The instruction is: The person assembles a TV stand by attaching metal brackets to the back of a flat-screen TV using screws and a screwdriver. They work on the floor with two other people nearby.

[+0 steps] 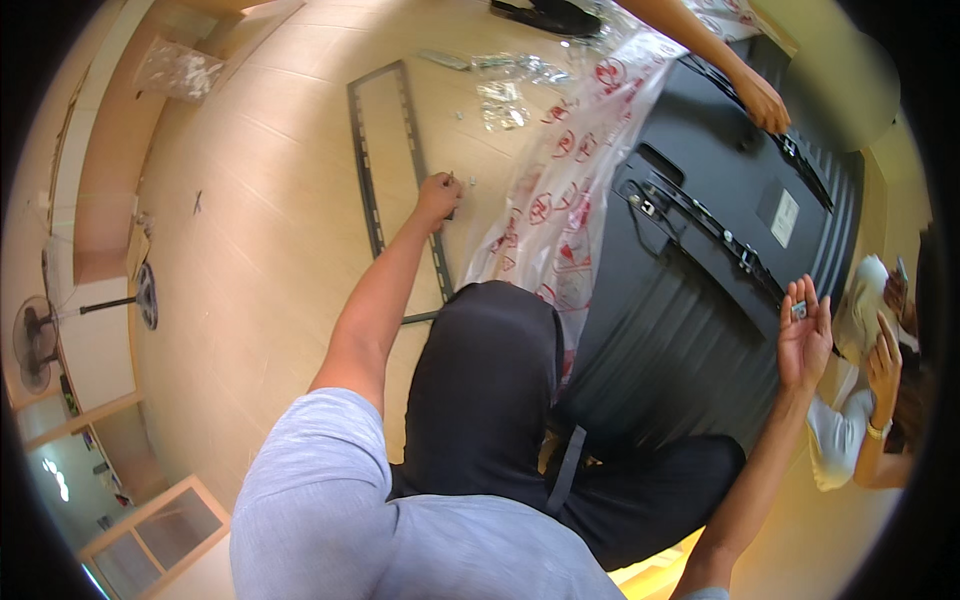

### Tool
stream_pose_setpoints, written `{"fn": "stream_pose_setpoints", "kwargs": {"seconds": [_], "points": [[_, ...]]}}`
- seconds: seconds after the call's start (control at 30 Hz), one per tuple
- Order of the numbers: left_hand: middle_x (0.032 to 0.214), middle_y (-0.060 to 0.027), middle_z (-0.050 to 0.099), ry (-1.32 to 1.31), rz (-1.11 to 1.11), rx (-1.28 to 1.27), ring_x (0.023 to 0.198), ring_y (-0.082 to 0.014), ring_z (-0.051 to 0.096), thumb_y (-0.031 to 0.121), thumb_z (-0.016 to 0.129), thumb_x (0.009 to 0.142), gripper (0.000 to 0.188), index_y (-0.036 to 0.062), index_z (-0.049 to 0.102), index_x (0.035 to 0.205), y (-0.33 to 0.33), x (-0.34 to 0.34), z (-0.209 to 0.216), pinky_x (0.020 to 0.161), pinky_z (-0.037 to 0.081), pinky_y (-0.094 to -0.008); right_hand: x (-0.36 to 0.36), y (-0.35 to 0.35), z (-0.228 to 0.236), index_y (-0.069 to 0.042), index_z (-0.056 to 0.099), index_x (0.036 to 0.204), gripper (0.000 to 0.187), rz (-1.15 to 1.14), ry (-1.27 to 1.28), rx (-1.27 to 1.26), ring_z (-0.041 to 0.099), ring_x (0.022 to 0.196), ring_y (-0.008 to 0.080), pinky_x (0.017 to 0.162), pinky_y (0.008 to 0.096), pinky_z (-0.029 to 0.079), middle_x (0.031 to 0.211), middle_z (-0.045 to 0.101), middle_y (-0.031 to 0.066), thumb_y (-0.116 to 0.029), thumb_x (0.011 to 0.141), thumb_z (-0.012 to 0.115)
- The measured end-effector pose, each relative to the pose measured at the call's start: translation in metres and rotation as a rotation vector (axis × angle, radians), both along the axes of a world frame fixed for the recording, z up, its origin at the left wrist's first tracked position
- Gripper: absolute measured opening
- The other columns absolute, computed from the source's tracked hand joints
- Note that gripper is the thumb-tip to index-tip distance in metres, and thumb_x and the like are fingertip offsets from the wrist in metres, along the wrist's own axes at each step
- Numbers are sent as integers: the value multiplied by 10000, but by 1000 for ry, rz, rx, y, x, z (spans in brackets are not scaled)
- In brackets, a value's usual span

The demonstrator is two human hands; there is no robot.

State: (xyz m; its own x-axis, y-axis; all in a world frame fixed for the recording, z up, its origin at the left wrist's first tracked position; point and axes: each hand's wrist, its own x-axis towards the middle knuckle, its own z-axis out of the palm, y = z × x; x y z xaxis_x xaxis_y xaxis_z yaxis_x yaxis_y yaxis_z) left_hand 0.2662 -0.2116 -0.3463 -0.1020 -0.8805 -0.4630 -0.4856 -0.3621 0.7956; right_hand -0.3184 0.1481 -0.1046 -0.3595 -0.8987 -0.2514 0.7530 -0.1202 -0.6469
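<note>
My left hand (437, 200) reaches down to the floor beside a black slotted metal frame (362, 160). Its fingers are pinched together, and what they hold is too small to make out. A small metal piece (472, 182) lies just right of them. Palm up, my right hand (804, 340) holds a small metal fastener (799, 310) across its nearly straight fingers. Below those fingers is the black back of a large flat-screen TV (680, 300). Two long black brackets lie on it, the middle bracket (715, 228) nearer me.
A co-worker's hand (762, 100) touches the far bracket (806, 170). Clear plastic wrap with red marks (560, 200) runs along the TV's left edge. Small plastic bags (502, 105) lie on the tiled floor. At right, another person holds a phone (901, 270). A fan (38, 335) stands left.
</note>
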Motion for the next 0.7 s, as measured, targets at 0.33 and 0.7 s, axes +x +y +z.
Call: {"fn": "stream_pose_setpoints", "kwargs": {"seconds": [0.33, 0.7], "points": [[802, -73, 658, 320, 161, 102, 604, -159, 615, 84, 682, 925, 59, 54, 659, 970, -5, -6, 4, 531, 513, -317, 7, -4, 4, 95, 427, 1477, 519, 128, -8, -22, 581, 1331, 345, 1152, 466, 489, 1413, 591, 236, -303, 1146, 384], [829, -55, 667, 575, -34, 127, 655, -128, 632, 120, 696, 992, 88, 70, 655, 1052, -31, -80, 78, 555, 544, -266, 35, -14, -6, 122, 368, 1485, 621, -147, -393, -211, 393, 1466, 472, 1239, 585, 336, 1514, 447, 330, -306, 1060, 514]]}}
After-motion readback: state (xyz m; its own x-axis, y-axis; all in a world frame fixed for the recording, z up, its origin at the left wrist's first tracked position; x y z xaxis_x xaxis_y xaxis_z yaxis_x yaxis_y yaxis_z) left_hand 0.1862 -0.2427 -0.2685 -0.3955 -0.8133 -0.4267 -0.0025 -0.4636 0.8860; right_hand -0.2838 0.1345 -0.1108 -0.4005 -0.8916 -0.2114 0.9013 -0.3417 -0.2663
